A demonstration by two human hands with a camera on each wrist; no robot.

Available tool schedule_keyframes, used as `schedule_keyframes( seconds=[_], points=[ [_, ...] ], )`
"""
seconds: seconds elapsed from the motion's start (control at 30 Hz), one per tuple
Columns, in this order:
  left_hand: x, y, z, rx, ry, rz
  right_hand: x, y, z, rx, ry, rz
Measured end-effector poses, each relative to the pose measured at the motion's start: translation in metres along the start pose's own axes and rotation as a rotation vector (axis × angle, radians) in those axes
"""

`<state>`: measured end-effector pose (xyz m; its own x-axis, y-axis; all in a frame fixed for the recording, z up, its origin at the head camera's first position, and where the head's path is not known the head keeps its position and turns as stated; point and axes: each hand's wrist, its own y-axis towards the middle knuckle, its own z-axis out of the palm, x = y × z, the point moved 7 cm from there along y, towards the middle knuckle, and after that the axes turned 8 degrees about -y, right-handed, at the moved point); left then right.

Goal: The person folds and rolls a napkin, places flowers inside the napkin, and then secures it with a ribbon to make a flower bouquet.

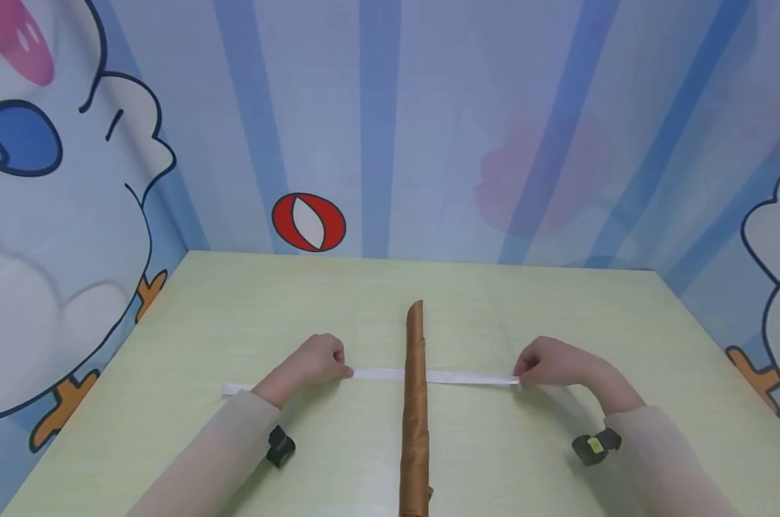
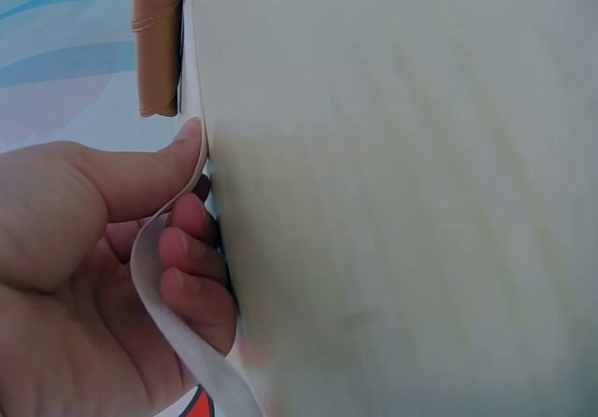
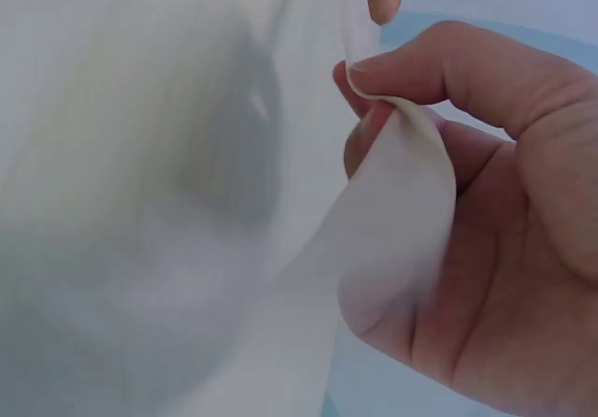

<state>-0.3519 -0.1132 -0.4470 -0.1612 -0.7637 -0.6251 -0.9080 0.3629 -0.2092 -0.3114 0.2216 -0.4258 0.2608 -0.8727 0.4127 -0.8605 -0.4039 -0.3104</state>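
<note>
A white ribbon (image 1: 470, 377) runs sideways across the table and passes beneath a long, narrow brown roll (image 1: 414, 409) with a wrapped, slightly shiny surface. Left of the roll, my left hand (image 1: 317, 359) pinches the ribbon between thumb and fingers. In the left wrist view a loose length of ribbon (image 2: 177, 328) hangs past the curled fingers. My right hand (image 1: 548, 361) pinches the ribbon on the other side of the roll. Its free tail (image 3: 397, 211) droops over the palm in the right wrist view. Between the hands the ribbon looks nearly straight.
The pale green table (image 1: 267, 294) ends at a blue striped backdrop (image 1: 429, 143) with cartoon figures on both sides. A small black device (image 1: 280, 446) sits at my left wrist, and another black device (image 1: 595, 445) at the right one.
</note>
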Motion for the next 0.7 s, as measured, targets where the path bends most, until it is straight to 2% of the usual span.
schedule_keyframes(
  seconds=[0.13,0.4,0.6,0.7],
  points=[
    [0.000,0.000,0.000,0.000,-0.008,-0.006,-0.007,-0.009,-0.006,0.008,-0.023,0.024],
    [0.000,-0.001,0.000,-0.003,-0.005,-0.018,-0.019,-0.021,-0.007,0.038,-0.048,0.124],
    [0.000,-0.001,0.000,0.000,-0.022,-0.028,-0.009,-0.021,-0.002,0.102,-0.079,0.146],
    [0.000,0.000,0.000,0.002,-0.028,-0.029,0.001,-0.015,-0.002,0.085,-0.098,0.130]
  ],
)
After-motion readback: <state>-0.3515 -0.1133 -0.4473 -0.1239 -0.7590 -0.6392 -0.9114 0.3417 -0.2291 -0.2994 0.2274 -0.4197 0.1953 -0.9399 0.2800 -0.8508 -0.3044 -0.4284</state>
